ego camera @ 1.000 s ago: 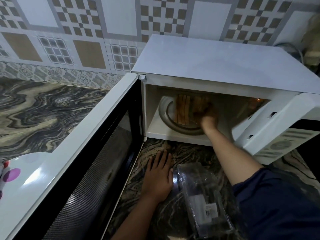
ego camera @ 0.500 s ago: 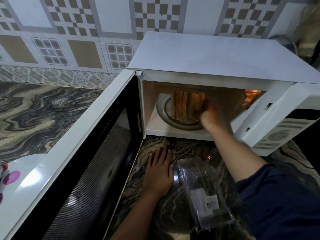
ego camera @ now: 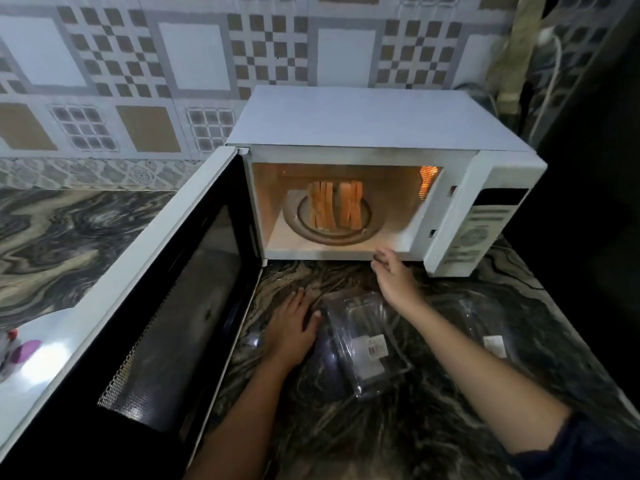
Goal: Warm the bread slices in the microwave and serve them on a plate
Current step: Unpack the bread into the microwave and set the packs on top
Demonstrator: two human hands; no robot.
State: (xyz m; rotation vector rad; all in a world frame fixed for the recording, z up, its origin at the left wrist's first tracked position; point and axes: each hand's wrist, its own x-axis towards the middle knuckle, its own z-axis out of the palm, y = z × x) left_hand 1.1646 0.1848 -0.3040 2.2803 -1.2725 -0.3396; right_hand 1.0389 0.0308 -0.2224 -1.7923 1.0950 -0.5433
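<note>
The head view shows a marble-pattern countertop (ego camera: 86, 244) with a white microwave (ego camera: 374, 126), its door (ego camera: 166, 306) swung wide open. Inside, bread slices (ego camera: 335, 209) stand upright on the round turntable (ego camera: 301, 220) under orange light. An empty clear plastic package (ego camera: 367, 344) lies near the front. The left hand (ego camera: 291, 327) rests flat beside it, fingers spread. The right hand (ego camera: 393, 275) hovers just outside the cavity, fingers loose, holding nothing.

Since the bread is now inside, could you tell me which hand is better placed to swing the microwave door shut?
Probably the left hand: it rests flat on the counter beside the open door. The right hand hovers at the cavity's front edge.
</note>
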